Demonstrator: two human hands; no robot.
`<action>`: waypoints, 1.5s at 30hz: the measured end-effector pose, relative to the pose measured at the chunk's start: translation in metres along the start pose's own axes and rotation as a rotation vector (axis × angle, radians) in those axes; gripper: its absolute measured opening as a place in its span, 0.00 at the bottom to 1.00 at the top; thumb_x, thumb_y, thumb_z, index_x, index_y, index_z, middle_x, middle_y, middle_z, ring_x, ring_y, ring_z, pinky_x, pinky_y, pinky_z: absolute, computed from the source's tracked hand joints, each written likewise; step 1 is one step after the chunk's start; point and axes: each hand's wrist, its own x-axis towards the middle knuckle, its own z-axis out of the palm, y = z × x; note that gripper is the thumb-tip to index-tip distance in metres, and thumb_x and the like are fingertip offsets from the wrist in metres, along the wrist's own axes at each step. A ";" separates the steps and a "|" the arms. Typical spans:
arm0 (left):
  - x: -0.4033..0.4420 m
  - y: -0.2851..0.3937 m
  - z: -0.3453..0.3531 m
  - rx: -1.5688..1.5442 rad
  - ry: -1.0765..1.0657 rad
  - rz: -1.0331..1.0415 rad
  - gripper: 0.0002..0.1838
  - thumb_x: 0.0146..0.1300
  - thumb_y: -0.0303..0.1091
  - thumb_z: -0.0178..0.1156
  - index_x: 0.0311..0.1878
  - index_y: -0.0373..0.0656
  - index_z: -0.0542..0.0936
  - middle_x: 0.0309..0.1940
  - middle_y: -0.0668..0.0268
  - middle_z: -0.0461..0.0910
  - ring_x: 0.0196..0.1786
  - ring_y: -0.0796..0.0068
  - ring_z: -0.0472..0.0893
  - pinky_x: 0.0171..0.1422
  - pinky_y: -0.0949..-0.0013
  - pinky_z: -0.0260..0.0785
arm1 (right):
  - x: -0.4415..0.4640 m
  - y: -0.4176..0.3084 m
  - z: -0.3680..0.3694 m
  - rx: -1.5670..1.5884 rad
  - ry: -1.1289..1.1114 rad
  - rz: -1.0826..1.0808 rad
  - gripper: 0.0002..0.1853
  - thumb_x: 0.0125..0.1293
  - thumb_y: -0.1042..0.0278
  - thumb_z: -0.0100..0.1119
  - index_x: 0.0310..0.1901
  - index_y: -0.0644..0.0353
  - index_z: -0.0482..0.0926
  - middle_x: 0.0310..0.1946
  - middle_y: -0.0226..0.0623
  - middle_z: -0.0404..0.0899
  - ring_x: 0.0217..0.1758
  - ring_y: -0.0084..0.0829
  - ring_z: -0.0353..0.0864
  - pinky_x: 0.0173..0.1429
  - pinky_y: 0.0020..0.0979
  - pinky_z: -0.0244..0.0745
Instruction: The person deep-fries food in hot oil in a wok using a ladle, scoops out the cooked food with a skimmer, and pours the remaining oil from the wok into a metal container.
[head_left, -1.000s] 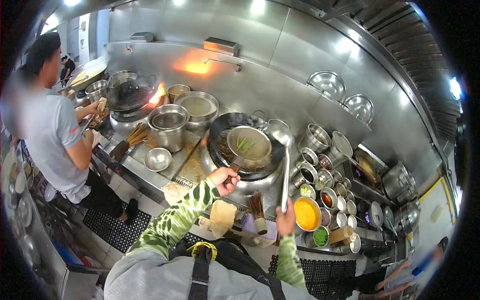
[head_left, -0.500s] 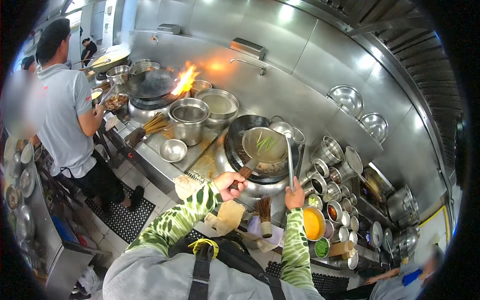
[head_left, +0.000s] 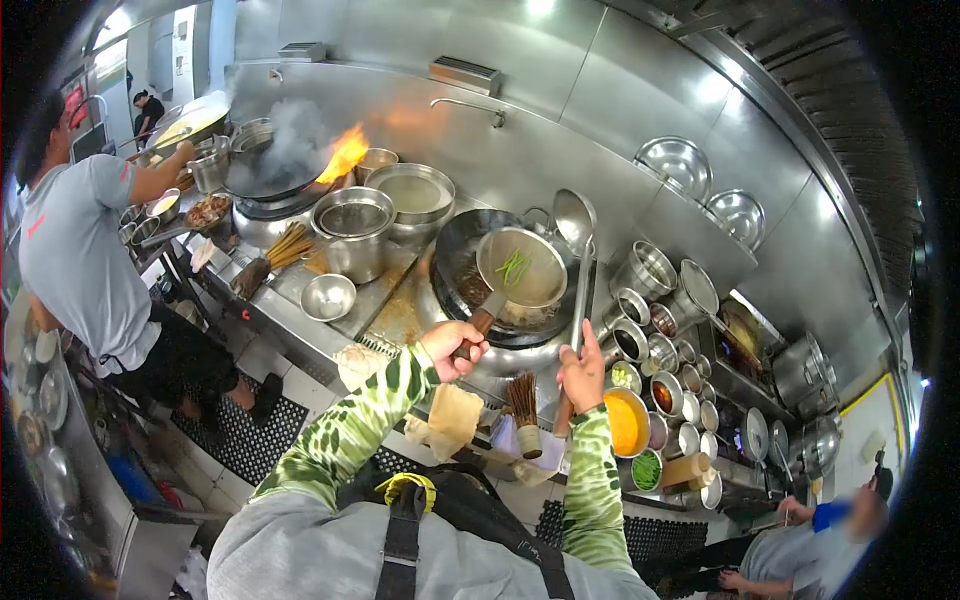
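My left hand point(head_left: 453, 350) is closed round the wooden handle of a round strainer point(head_left: 522, 268), held over a dark wok point(head_left: 463, 260) on the stove. A few green stalks point(head_left: 515, 267) lie in the strainer. In my right hand point(head_left: 581, 371) is the long handle of a metal ladle point(head_left: 574, 218); the index finger stretches along it, and the ladle's bowl is raised at the wok's far right edge. Dark liquid shows in the wok under the strainer.
A co-worker point(head_left: 95, 240) stands at the left by a smoking wok point(head_left: 270, 170) with flame point(head_left: 345, 154) beside it. Seasoning bowls and an orange-filled pot point(head_left: 625, 422) are at the right. A bamboo brush point(head_left: 524, 415) lies near the front edge. Another person point(head_left: 800, 550) is at the lower right.
The ladle's bowl has risen clear of the strainer's edge, and my right index finger has stretched out. The stalks have bunched together. The co-worker's arm now reaches forward; smoke has thickened over the far wok.
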 end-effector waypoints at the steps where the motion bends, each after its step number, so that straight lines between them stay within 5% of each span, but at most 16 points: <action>1: -0.009 0.000 0.010 0.061 0.004 0.043 0.10 0.61 0.25 0.54 0.46 0.43 0.70 0.31 0.64 0.77 0.22 0.82 0.72 0.15 0.80 0.56 | 0.004 -0.004 0.000 -0.047 0.001 0.008 0.37 0.66 0.78 0.51 0.75 0.62 0.49 0.38 0.35 0.78 0.17 0.19 0.67 0.21 0.23 0.67; 3: -0.015 -0.005 0.013 0.145 -0.028 0.117 0.12 0.61 0.25 0.54 0.48 0.45 0.69 0.33 0.63 0.77 0.23 0.81 0.72 0.14 0.79 0.56 | 0.005 -0.007 0.002 -0.139 -0.005 0.031 0.37 0.66 0.78 0.50 0.75 0.60 0.48 0.35 0.33 0.78 0.17 0.20 0.67 0.21 0.24 0.67; 6: -0.013 -0.003 0.012 0.163 0.039 0.121 0.12 0.61 0.25 0.54 0.48 0.44 0.69 0.33 0.62 0.77 0.23 0.81 0.72 0.14 0.78 0.56 | -0.007 0.010 0.016 0.214 -0.053 0.201 0.37 0.66 0.79 0.49 0.75 0.58 0.49 0.28 0.31 0.75 0.16 0.21 0.68 0.19 0.25 0.68; 8: -0.005 -0.005 0.000 0.065 -0.007 0.075 0.13 0.60 0.26 0.55 0.48 0.43 0.69 0.33 0.61 0.78 0.23 0.81 0.73 0.15 0.78 0.58 | -0.015 0.012 0.021 0.598 -0.149 0.393 0.20 0.69 0.73 0.51 0.62 0.62 0.66 0.27 0.31 0.73 0.19 0.20 0.70 0.21 0.25 0.70; 10: -0.001 -0.009 -0.013 0.010 -0.028 0.044 0.14 0.60 0.26 0.55 0.49 0.42 0.69 0.33 0.61 0.78 0.23 0.81 0.73 0.15 0.79 0.58 | -0.014 0.020 0.016 1.293 -0.409 0.633 0.12 0.72 0.69 0.50 0.53 0.64 0.72 0.28 0.32 0.74 0.22 0.17 0.71 0.24 0.23 0.72; 12: -0.008 -0.012 -0.025 0.009 0.037 0.064 0.15 0.61 0.26 0.55 0.51 0.42 0.69 0.33 0.62 0.79 0.22 0.81 0.72 0.15 0.79 0.59 | -0.017 0.021 0.017 1.516 -0.505 0.652 0.13 0.75 0.68 0.44 0.53 0.68 0.72 0.32 0.34 0.75 0.25 0.18 0.73 0.27 0.24 0.74; 18: -0.070 -0.020 -0.056 0.011 0.087 0.247 0.17 0.64 0.24 0.53 0.56 0.41 0.67 0.34 0.61 0.79 0.21 0.82 0.70 0.15 0.80 0.56 | -0.048 -0.023 -0.003 1.479 -0.539 0.578 0.19 0.75 0.71 0.41 0.64 0.66 0.64 0.34 0.36 0.73 0.24 0.19 0.73 0.25 0.25 0.74; 22: -0.123 -0.041 -0.097 -0.048 0.076 0.358 0.29 0.63 0.22 0.51 0.69 0.45 0.60 0.38 0.59 0.76 0.22 0.83 0.69 0.16 0.80 0.58 | -0.077 -0.047 -0.017 1.315 -0.451 0.466 0.23 0.74 0.73 0.42 0.69 0.65 0.59 0.33 0.36 0.71 0.19 0.16 0.69 0.19 0.21 0.69; 32: -0.155 -0.103 -0.179 -0.410 -0.049 0.342 0.20 0.66 0.27 0.52 0.60 0.38 0.64 0.40 0.60 0.74 0.23 0.85 0.68 0.16 0.81 0.58 | -0.088 -0.036 0.006 1.227 -0.506 0.539 0.28 0.72 0.74 0.45 0.71 0.64 0.53 0.32 0.39 0.71 0.18 0.18 0.71 0.16 0.23 0.67; 36: -0.143 -0.098 -0.214 -0.419 -0.123 0.268 0.24 0.67 0.28 0.51 0.64 0.32 0.62 0.38 0.62 0.75 0.22 0.86 0.69 0.15 0.80 0.60 | -0.097 -0.046 0.025 1.223 -0.582 0.546 0.29 0.72 0.75 0.46 0.72 0.64 0.52 0.32 0.39 0.71 0.18 0.19 0.71 0.17 0.23 0.68; 40: -0.147 -0.075 -0.224 -0.334 -0.037 0.232 0.15 0.68 0.31 0.52 0.53 0.33 0.69 0.29 0.65 0.74 0.17 0.86 0.66 0.13 0.80 0.56 | -0.113 -0.070 0.040 1.161 -0.641 0.517 0.31 0.70 0.74 0.49 0.72 0.66 0.51 0.30 0.40 0.71 0.15 0.20 0.69 0.14 0.25 0.68; 45: -0.149 -0.076 -0.264 -0.295 0.036 0.152 0.18 0.62 0.29 0.57 0.55 0.34 0.71 0.32 0.63 0.81 0.18 0.84 0.68 0.14 0.80 0.55 | -0.137 -0.094 0.072 1.098 -0.725 0.561 0.36 0.67 0.76 0.53 0.73 0.66 0.48 0.28 0.41 0.71 0.12 0.21 0.66 0.13 0.26 0.66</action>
